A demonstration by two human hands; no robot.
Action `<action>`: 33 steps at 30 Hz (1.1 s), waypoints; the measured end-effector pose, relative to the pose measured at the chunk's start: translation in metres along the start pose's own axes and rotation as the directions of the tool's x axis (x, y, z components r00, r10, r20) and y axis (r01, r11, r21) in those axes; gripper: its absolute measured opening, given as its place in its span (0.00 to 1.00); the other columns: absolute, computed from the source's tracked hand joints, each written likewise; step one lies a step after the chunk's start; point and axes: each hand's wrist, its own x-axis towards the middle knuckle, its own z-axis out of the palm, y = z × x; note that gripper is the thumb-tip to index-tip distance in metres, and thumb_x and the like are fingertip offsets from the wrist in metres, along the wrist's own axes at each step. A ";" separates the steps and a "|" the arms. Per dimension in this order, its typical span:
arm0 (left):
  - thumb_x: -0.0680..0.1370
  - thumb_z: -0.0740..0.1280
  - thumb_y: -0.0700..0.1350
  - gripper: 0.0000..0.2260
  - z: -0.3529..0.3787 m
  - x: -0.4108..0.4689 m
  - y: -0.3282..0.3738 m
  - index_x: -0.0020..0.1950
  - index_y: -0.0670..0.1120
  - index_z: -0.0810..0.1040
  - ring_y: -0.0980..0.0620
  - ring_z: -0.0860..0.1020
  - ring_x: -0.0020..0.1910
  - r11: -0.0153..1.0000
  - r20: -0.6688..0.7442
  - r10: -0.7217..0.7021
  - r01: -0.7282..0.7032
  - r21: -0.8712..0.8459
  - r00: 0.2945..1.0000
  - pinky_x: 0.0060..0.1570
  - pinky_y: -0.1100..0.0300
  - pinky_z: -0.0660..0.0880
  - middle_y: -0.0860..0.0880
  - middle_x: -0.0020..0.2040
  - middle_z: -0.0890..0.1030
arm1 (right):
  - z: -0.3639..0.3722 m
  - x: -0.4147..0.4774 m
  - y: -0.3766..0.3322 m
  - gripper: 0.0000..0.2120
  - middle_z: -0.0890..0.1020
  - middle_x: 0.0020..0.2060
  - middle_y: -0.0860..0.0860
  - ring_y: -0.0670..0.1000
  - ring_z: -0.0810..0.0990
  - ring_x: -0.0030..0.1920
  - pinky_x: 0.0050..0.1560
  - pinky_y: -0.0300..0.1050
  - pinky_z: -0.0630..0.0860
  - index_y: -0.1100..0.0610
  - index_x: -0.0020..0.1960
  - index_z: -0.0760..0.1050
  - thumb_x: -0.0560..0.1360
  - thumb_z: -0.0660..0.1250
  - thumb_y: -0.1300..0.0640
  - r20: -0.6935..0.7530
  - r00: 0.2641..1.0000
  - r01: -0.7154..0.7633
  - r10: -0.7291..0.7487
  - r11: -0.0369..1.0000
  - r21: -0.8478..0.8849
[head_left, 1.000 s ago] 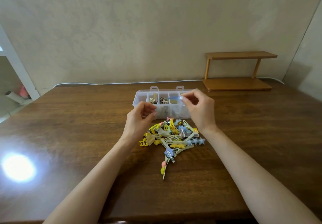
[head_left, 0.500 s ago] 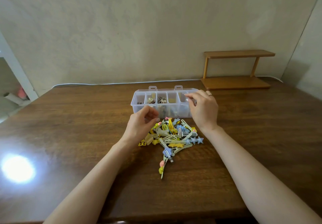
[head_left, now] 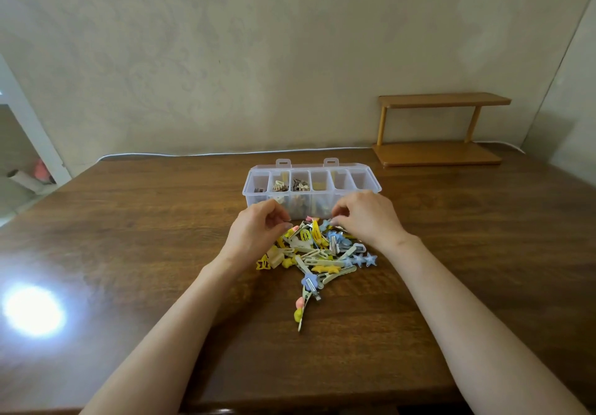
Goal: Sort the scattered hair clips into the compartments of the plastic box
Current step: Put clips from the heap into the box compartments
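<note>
A clear plastic box with several compartments stands open at the table's middle; its left compartments hold brown and beige clips, and two further right show yellow. In front of it lies a heap of yellow, blue and cream hair clips, with a long clip trailing toward me. My left hand hovers over the heap's left side, fingers curled, fingertips close together. My right hand is over the heap's far right, fingertips down on a blue clip. Whether either hand grips a clip is hidden.
A small two-tier wooden shelf stands at the back right against the wall. A white cable runs along the table's far edge. A bright glare spot lies on the wood at the left.
My right hand has come down from over the box's right compartments to the heap. My left hand has lowered a little toward the heap's left side.
</note>
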 end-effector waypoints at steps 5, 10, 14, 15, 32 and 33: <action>0.73 0.71 0.48 0.06 -0.008 0.002 -0.004 0.42 0.49 0.76 0.57 0.75 0.35 0.998 0.088 -0.056 0.052 0.042 0.995 0.38 0.60 0.73 0.55 0.36 0.77 | 0.000 -0.002 0.000 0.08 0.84 0.47 0.48 0.49 0.80 0.49 0.42 0.42 0.70 0.52 0.49 0.83 0.73 0.70 0.51 0.060 0.995 -0.074 0.077 0.996 -0.052; 0.70 0.72 0.53 0.12 -0.019 0.005 -0.009 0.42 0.45 0.77 0.56 0.74 0.34 0.987 0.202 -0.148 0.133 0.086 0.968 0.35 0.63 0.70 0.52 0.35 0.78 | -0.001 -0.003 -0.002 0.05 0.83 0.48 0.48 0.49 0.80 0.50 0.42 0.42 0.70 0.52 0.49 0.80 0.74 0.69 0.56 0.073 0.994 -0.084 0.084 0.996 0.002; 0.68 0.74 0.53 0.12 -0.027 0.003 -0.015 0.39 0.47 0.76 0.56 0.70 0.33 0.981 0.281 -0.192 0.175 0.084 0.940 0.33 0.64 0.66 0.51 0.34 0.74 | -0.001 -0.002 -0.001 0.09 0.81 0.47 0.47 0.48 0.79 0.49 0.43 0.42 0.72 0.51 0.53 0.79 0.74 0.67 0.58 0.071 0.995 -0.069 0.064 0.996 0.056; 0.68 0.74 0.53 0.12 -0.030 0.004 -0.016 0.39 0.47 0.76 0.56 0.70 0.34 0.980 0.305 -0.196 0.182 0.076 0.932 0.34 0.64 0.66 0.51 0.35 0.74 | -0.001 -0.002 -0.001 0.09 0.80 0.45 0.47 0.47 0.78 0.47 0.42 0.42 0.71 0.51 0.54 0.79 0.74 0.67 0.59 0.066 0.996 -0.068 0.062 0.993 0.100; 0.70 0.73 0.48 0.08 -0.036 0.003 -0.014 0.42 0.46 0.78 0.57 0.73 0.36 0.993 0.531 -0.114 0.112 0.035 0.840 0.37 0.66 0.70 0.51 0.39 0.79 | -0.016 0.009 -0.007 0.10 0.82 0.40 0.55 0.47 0.82 0.35 0.35 0.36 0.77 0.57 0.48 0.79 0.74 0.65 0.69 -0.219 0.955 0.045 0.203 0.627 0.778; 0.71 0.73 0.49 0.09 -0.036 0.003 -0.015 0.43 0.45 0.78 0.57 0.73 0.37 0.993 0.527 -0.115 0.113 0.037 0.842 0.38 0.65 0.70 0.50 0.40 0.79 | -0.015 0.014 -0.008 0.09 0.82 0.43 0.55 0.47 0.82 0.36 0.36 0.35 0.78 0.58 0.48 0.80 0.74 0.65 0.69 -0.254 0.943 0.051 0.215 0.662 0.748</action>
